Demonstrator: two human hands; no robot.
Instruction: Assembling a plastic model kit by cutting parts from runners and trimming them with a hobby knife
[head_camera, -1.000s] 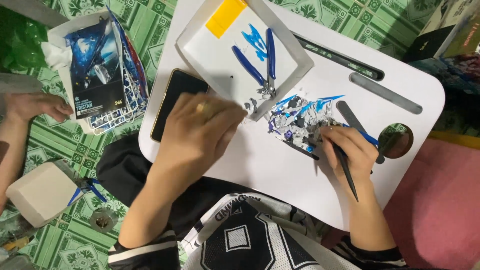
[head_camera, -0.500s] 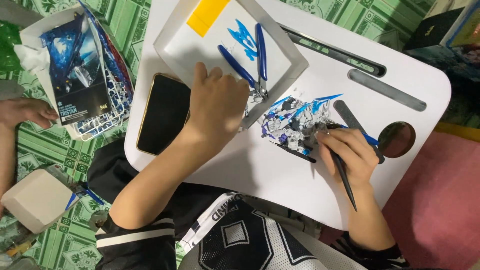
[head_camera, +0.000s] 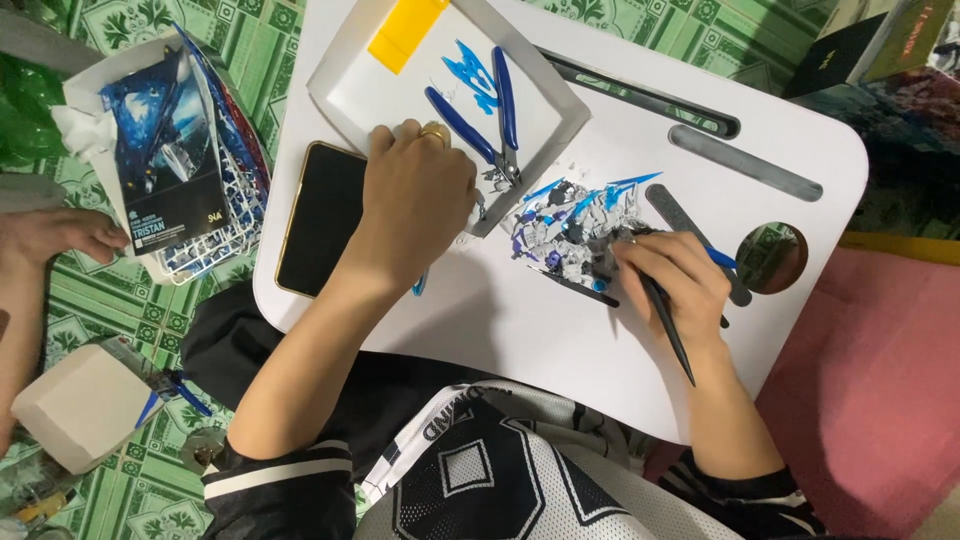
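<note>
My left hand (head_camera: 415, 205), with a gold ring, rests palm down on the near edge of a shallow white tray (head_camera: 555, 105); what its fingers hold is hidden. In the tray lie blue-handled nippers (head_camera: 478, 118), small blue plastic parts (head_camera: 470, 70) and a yellow piece (head_camera: 405, 32). My right hand (head_camera: 672, 275) grips a thin black tool (head_camera: 672, 335) and touches a small blue, white and grey model figure (head_camera: 570, 225) lying on the white lap table (head_camera: 560, 340).
A black phone (head_camera: 320, 220) lies at the table's left edge. A grey file (head_camera: 690, 232) and a round cup hole (head_camera: 772, 258) are at the right. On the green floor mat stand an open model kit box (head_camera: 165, 150) and a white box (head_camera: 80, 405). Another person's hand (head_camera: 55, 235) is at far left.
My left hand has moved from the phone area up to the tray's near edge. The view has shifted slightly. My right hand stays at the model figure with the black tool.
</note>
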